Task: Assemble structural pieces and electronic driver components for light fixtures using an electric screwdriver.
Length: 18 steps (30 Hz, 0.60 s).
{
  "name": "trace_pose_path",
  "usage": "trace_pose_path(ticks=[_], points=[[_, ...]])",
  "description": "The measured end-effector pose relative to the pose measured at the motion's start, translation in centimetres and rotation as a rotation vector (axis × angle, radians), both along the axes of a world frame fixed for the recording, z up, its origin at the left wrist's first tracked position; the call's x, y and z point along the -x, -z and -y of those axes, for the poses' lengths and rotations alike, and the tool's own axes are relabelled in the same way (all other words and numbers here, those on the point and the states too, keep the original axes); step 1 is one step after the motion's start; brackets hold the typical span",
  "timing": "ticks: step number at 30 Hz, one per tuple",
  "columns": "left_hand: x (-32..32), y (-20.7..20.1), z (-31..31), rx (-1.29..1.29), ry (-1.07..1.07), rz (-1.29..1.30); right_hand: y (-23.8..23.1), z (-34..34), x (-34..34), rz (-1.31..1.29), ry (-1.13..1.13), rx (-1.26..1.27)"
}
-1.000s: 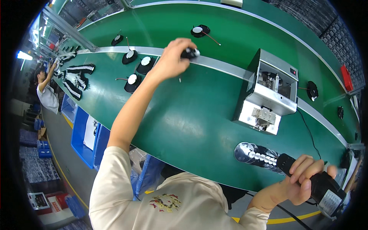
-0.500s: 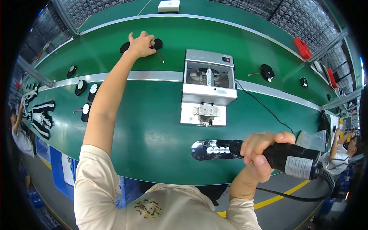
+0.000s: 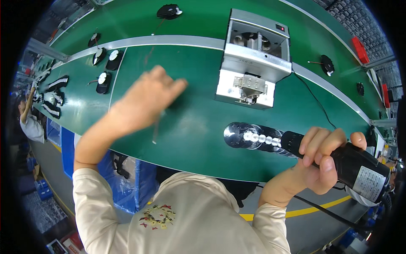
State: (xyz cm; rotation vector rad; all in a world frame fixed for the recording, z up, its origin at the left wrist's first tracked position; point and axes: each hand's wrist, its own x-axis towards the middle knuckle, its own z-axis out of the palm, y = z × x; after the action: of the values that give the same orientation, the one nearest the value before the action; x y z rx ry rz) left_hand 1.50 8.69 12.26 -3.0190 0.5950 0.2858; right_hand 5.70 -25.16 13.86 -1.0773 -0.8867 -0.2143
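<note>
My left hand is over the left middle of the green bench, smeared by motion. Beneath it a thin wire hangs down, ending in a small pale tip. Something dark shows at the palm, mostly hidden, so I cannot make out its form. My right hand wraps round a black corded electric screwdriver at the right front. Its front collar points left, toward a shiny black oblong piece with a row of bright white round spots. Whether the two are joined, I cannot tell.
A silver screw feeder stands at the back middle, its cord running right. Black round parts with wires lie on the rear shelf and bench's left. Striped black-and-white pieces sit far left. Blue bins stand below the front edge.
My left hand has left the rear shelf and come back over the bench, a wire now hanging beneath it. The view has shifted; my right hand still grips the electric screwdriver.
</note>
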Motion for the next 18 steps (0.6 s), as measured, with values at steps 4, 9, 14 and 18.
trace_pose_path(ticks=[4,9,14,18], points=[[1.8,4.2,2.3,0.649,0.120,-0.040,0.0,0.3,-0.2,0.026,-0.034,0.055],[2.3,8.5,6.4,1.054,0.264,0.176,0.6,-0.3,-0.3,-0.007,-0.038,0.048],[1.8,9.5,9.7,1.105,0.321,0.181,0.3,0.4,-0.5,-0.009,-0.095,0.114],[1.4,10.1,10.1,1.078,0.348,0.170,0.2,1.1,-0.9,-0.007,-0.156,0.170]])
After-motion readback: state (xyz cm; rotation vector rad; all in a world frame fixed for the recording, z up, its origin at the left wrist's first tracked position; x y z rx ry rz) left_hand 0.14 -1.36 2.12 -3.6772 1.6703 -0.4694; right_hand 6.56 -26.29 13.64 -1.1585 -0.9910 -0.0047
